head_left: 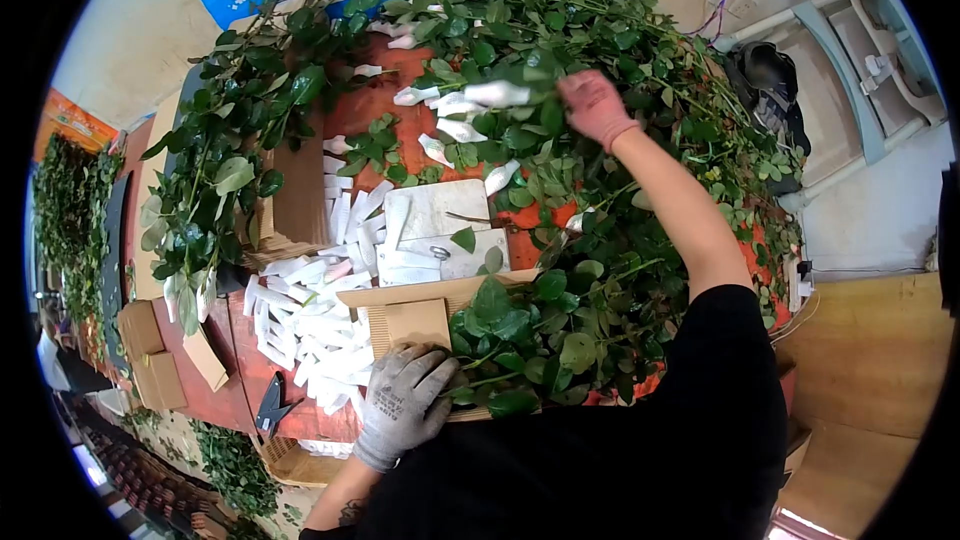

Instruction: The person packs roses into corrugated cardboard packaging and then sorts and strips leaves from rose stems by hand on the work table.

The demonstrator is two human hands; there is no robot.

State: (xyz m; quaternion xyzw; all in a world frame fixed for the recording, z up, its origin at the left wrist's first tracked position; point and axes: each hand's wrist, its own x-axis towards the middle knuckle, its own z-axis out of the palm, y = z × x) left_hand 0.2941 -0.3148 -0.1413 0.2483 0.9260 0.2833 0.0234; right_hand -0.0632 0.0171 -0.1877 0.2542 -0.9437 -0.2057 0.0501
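Observation:
My left hand [405,405], in a grey work glove, has its fingers curled over the near edge of a corrugated cardboard sheet [415,323]. Leafy rose stems [560,330] lie on that cardboard, to the right of the hand. Farther off, my right hand [597,108], in a pink glove, is closed around a rose stem. The rose's head [498,93] is wrapped in a white sleeve and points left, smeared by motion. More white-sleeved roses [460,130] lie just below it. A pale board [440,210] sits between my hands.
White sleeves [310,330] are heaped left of the cardboard. A black stapler-like tool [272,405] lies near the table's front edge. Leafy stems [215,160] rest over a cardboard box [300,190] at left. A folding chair [830,90] with dark shoes stands at right.

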